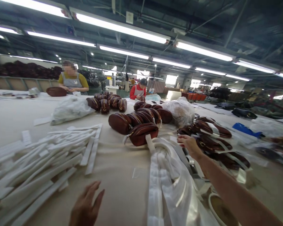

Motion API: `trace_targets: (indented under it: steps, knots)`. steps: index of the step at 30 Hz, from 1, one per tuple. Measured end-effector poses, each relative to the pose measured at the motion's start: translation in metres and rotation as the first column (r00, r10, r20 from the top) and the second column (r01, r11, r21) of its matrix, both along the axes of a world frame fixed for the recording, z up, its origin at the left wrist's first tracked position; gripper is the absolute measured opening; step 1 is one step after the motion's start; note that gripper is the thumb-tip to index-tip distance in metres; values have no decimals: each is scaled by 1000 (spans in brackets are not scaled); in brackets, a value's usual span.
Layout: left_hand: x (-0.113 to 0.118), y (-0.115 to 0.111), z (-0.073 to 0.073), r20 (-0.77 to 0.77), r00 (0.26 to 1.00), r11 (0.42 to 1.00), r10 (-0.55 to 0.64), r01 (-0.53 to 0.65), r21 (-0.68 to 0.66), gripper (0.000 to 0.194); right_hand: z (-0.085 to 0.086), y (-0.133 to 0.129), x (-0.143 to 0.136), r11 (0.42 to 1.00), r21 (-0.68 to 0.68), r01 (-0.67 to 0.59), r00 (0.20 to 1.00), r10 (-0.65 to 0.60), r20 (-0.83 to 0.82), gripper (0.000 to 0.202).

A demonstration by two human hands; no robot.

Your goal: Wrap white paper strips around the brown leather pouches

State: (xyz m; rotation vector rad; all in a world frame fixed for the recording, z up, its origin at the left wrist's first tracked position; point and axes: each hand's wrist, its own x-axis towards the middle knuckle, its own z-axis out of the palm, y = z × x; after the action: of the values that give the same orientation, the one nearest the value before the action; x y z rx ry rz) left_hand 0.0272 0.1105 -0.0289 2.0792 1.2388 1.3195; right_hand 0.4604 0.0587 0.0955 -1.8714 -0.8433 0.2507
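left hand: the left hand (86, 204) is open, fingers parted, holding nothing; contact with the pale, flat table (118, 175) cannot be told.
right hand: the right hand (190, 144) reaches forward, fingers extended; whether the fingertips grip anything cannot be told.
bag pile: glossy, dark red-brown, leather-like rounded bags (221, 131) lie just beside the right hand, on its right.
front bag: a dark red-brown, oval, zipped bag (142, 135) rests mid-table, left of the right hand.
strip bundle: long, white, satiny fabric strips (165, 179) run from the front bag toward the wearer.
bag handling: probably light, padded, slightly slick, easily scuffed; hold around the body, clear of the zip.
strip handling: likely limp and slippery; pinch near one end.
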Motion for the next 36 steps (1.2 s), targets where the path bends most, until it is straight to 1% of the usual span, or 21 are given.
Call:
trace_targets:
  steps: [1, 2, 4, 6, 8, 11, 14, 17, 19, 21, 23, 25, 27, 28, 30, 33, 35, 36]
  knots:
    - [15, 8, -7, -44, 999, 999, -20, 21, 25, 30, -5, 14, -13, 997, -39, -62, 995, 65, 70, 13]
    - [30, 14, -14, -90, 995, 999, -47, 48, 15, 29, -8, 29, -24, 990, -81, -117, 981, 128, 147, 15]
    - [51, 24, -29, -153, 986, 997, -64, 68, 25, 27, -9, 59, -44, 967, -165, -195, 920, 238, 310, 21]
    - [59, 30, -43, -200, 977, 995, -68, 83, 64, 24, -8, 88, -58, 943, -239, -231, 829, 319, 459, 31]
    - [58, 32, -54, -225, 972, 985, -69, 103, 140, 22, -7, 116, -66, 923, -306, -232, 731, 373, 571, 41]
    - [53, 33, -67, -258, 964, 952, -63, 136, 273, 23, -12, 153, -69, 904, -392, -167, 614, 407, 676, 49]
    - [57, 37, -78, -291, 957, 927, 1, 108, 359, 25, -21, 182, -69, 887, -457, -67, 532, 419, 735, 51]
    - [67, 42, -89, -283, 958, 907, 53, 73, 416, 24, -25, 199, -71, 853, -521, 34, 469, 447, 762, 44]
    - [73, 44, -96, -268, 962, 897, 50, 74, 436, 23, -23, 206, -74, 815, -575, 76, 430, 493, 756, 36]
    - [76, 43, -100, -263, 964, 910, 44, 69, 408, 20, -17, 210, -79, 769, -633, 88, 392, 558, 732, 31]
    - [78, 41, -99, -268, 963, 945, 33, 57, 321, 17, -9, 211, -84, 721, -687, 84, 355, 623, 697, 29]
    - [79, 37, -94, -268, 963, 981, -1, 54, 187, 18, -2, 209, -90, 677, -732, 76, 323, 678, 661, 29]
    - [78, 33, -84, -239, 969, 996, -63, 75, 42, 21, 4, 204, -98, 639, -767, 67, 304, 719, 626, 31]
    - [76, 31, -78, -221, 970, 995, -100, 96, -30, 22, 6, 201, -102, 622, -781, 62, 300, 734, 609, 32]
    - [71, 28, -62, -180, 969, 976, -168, 138, -167, 26, 9, 195, -109, 594, -803, 49, 303, 757, 579, 35]
    - [61, 26, -37, -122, 961, 921, -248, 195, -336, 27, 9, 187, -116, 574, -818, 32, 324, 769, 552, 40]
    - [56, 26, -26, -76, 958, 892, -277, 226, -391, 24, 8, 183, -118, 576, -817, 28, 339, 763, 550, 42]
    - [54, 26, -23, -56, 957, 885, -284, 239, -400, 23, 7, 180, -119, 581, -813, 27, 343, 759, 554, 43]
